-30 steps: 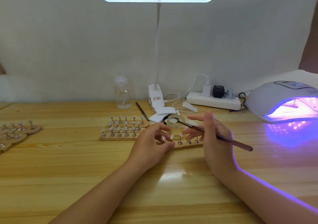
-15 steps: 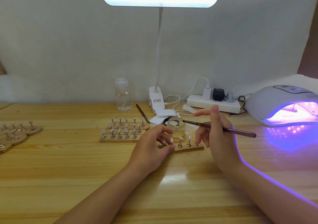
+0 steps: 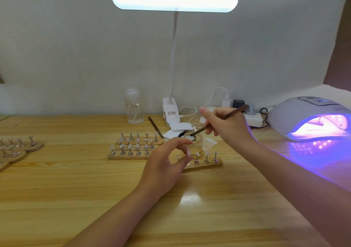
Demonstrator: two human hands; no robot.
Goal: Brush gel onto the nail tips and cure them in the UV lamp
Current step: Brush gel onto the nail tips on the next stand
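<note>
Two hands work above the wooden table point(image 3: 57, 199). The right hand point(image 3: 226, 127) grips the brush point(image 3: 218, 121), its tip inside the gel jar point(image 3: 193, 140). The left hand point(image 3: 167, 163), fingers curled, rests at the nail tip holder point(image 3: 207, 164); whether it pinches something, I cannot tell. The UV lamp point(image 3: 311, 119) glows far right.

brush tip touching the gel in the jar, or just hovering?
Cannot tell. In the head view the brush, held by the right hand, has its tip inside the mouth of the gel jar, but contact with the gel is not plainly visible.

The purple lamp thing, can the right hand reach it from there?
Probably yes. The right hand grips the brush at the gel jar, and only bare table lies between it and the UV lamp.
</note>
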